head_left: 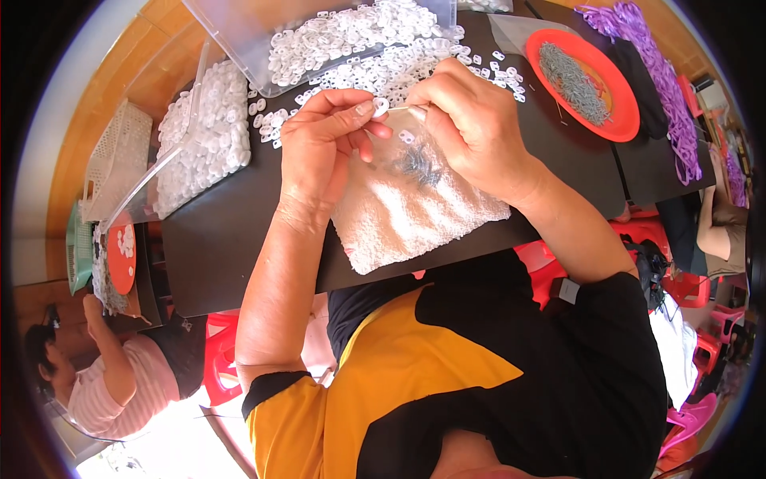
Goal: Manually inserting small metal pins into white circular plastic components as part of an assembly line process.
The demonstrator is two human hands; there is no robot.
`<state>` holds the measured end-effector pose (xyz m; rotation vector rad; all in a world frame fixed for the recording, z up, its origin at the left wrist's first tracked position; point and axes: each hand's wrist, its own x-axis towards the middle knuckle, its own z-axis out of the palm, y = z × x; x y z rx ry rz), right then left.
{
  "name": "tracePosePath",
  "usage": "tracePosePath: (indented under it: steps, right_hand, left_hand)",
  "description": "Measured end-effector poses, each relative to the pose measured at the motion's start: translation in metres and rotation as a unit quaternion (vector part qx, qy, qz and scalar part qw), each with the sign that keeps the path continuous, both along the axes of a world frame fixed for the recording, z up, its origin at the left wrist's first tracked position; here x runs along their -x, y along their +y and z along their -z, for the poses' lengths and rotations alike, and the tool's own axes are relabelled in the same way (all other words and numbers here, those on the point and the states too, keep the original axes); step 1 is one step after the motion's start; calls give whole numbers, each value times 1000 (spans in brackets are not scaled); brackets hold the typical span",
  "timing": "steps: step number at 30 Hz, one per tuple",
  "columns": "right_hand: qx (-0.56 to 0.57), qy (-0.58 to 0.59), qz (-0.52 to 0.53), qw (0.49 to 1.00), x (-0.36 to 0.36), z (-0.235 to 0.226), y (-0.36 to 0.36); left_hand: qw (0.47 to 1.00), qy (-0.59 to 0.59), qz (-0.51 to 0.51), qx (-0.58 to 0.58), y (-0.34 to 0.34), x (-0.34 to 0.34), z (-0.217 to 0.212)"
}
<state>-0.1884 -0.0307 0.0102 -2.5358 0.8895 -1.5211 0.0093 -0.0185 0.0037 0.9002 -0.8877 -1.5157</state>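
Your left hand (319, 144) has its thumb and forefinger clamped on a small white piece (381, 105), which sticks out just past the fingertips on the side facing your other hand. Your right hand (477, 120) has its thumb and forefinger pinched together on a thin pale stick (404, 108), which points left across the gap to the white piece; whether its tip passes through, you cannot tell at this size. The remaining left fingers curl loosely below the piece — apart from it.

Under both hands lies a pale cloth (415, 227) on the table (562, 164), with a loose two-holed piece (407, 136) and a cluster of grey metal bits (421, 168) on it. Just beyond your hands spreads a heap of white pieces (391, 72), in front of a clear bin (230, 49) — well right, a red oval plate (625, 120) carries more grey metal bits.
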Motion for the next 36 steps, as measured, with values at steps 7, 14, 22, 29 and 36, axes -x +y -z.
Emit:
tracePosePath:
  steps: [7, 14, 22, 29, 36]
  right_hand:
    - [0, 5, 8, 1000, 0, 2, 0]
    - [3, 31, 8, 999, -1, 6, 0]
    - [-66, 36, 2, 997, 2, 7, 1]
    - [-115, 52, -10, 992, 5, 9, -2]
    - [-150, 65, -25, 986, 7, 7, -3]
  left_hand:
    - [1000, -2, 22, 5, 2, 3, 0]
    - [999, -28, 32, 20, 3, 7, 3]
    - [999, -31, -9, 18, 2, 7, 6]
    - [999, -47, -10, 22, 2, 10, 9]
    - [997, -60, -35, 27, 2, 14, 9]
